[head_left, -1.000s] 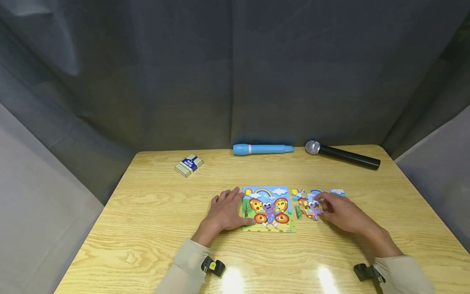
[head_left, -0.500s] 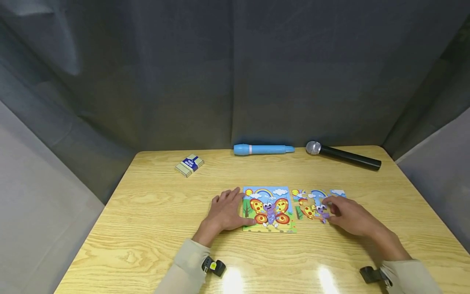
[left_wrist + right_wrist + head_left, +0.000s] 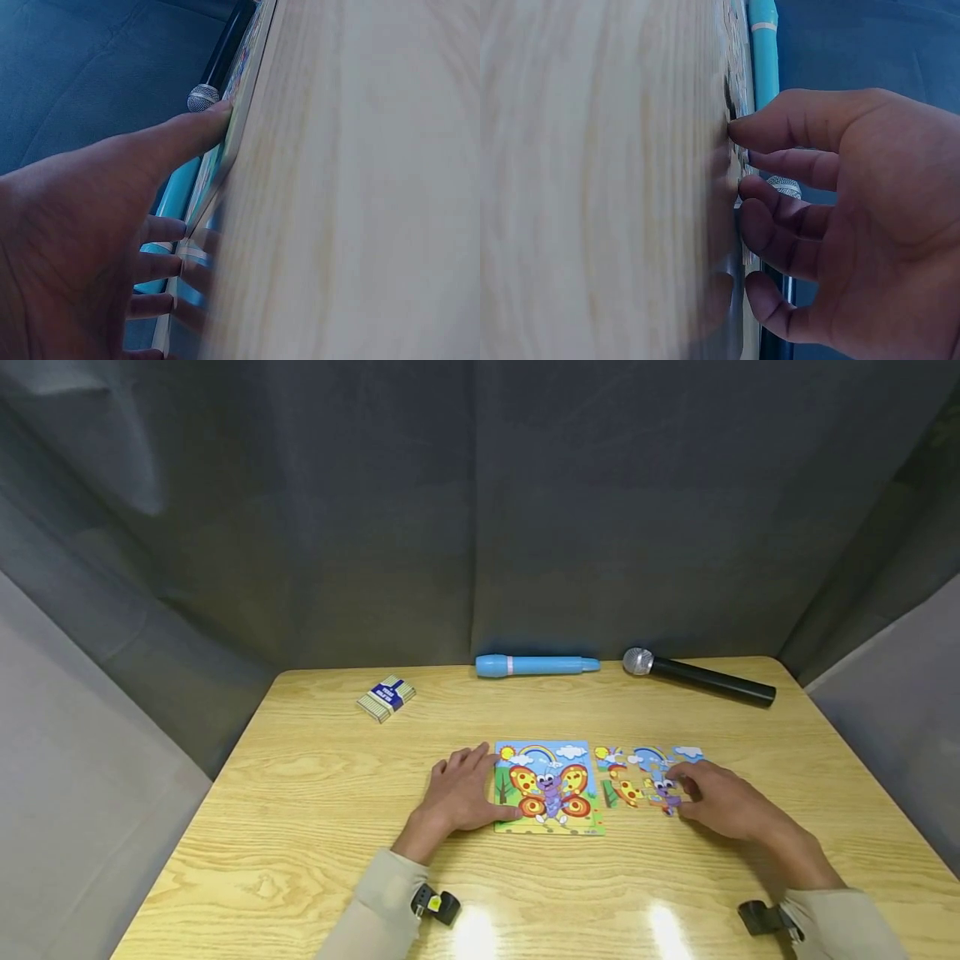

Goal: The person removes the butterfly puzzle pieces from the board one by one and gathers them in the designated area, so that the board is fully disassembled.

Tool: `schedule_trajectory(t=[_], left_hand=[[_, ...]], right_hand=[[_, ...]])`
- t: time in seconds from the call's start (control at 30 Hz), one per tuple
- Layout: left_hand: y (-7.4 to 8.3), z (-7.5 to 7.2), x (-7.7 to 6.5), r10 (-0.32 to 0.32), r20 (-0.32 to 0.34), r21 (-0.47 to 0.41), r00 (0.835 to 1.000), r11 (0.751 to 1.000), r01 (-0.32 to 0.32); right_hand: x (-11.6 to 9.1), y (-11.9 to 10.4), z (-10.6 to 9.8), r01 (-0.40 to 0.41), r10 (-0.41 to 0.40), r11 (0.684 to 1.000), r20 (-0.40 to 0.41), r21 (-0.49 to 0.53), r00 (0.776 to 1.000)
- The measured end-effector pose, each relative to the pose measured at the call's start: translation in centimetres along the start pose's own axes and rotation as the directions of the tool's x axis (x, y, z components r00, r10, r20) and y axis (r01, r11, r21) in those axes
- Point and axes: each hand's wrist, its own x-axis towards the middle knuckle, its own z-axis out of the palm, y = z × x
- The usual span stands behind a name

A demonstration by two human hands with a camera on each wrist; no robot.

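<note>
Dark grey cloth curtain [image 3: 375, 518]: upright, beyond all my fingers.
Pale yellow wood-grain bench [image 3: 300, 827]: beneath both hands.
Left hand [image 3: 461, 789]: fingers spread, thumb resting on the board's near corner.
Right hand [image 3: 716, 797]: thumb and forefinger curled, pinching the purple section at its edges.
Flat square butterfly-picture board [image 3: 550, 787], bright-coloured: just beside my left fingertips.
Black microphone, silver mesh head [image 3: 705, 679]: beyond my right fingers.
Light-blue cylindrical microphone [image 3: 540, 666]: beyond the board, between both hands.
Cream-and-blue banded packet [image 3: 387, 697]: beyond my left fingers, leftward.
Flat purple jigsaw section [image 3: 663, 787]: at my right fingertips; one piece or several, cannot tell. Probably light, stiff, slick-faced, tabs easily bent; best held by opposite edges.
</note>
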Motion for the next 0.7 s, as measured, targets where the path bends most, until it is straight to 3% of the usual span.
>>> schedule_trajectory(t=[0.7], left_hand=[[0.0, 0.0, 0.1, -0.001, 0.001, 0.002, 1.0, 1.0, 0.001]], right_hand=[[1.6, -2.8, 1.0, 0.076, -0.078, 0.997, -0.143, -0.016, 0.987]])
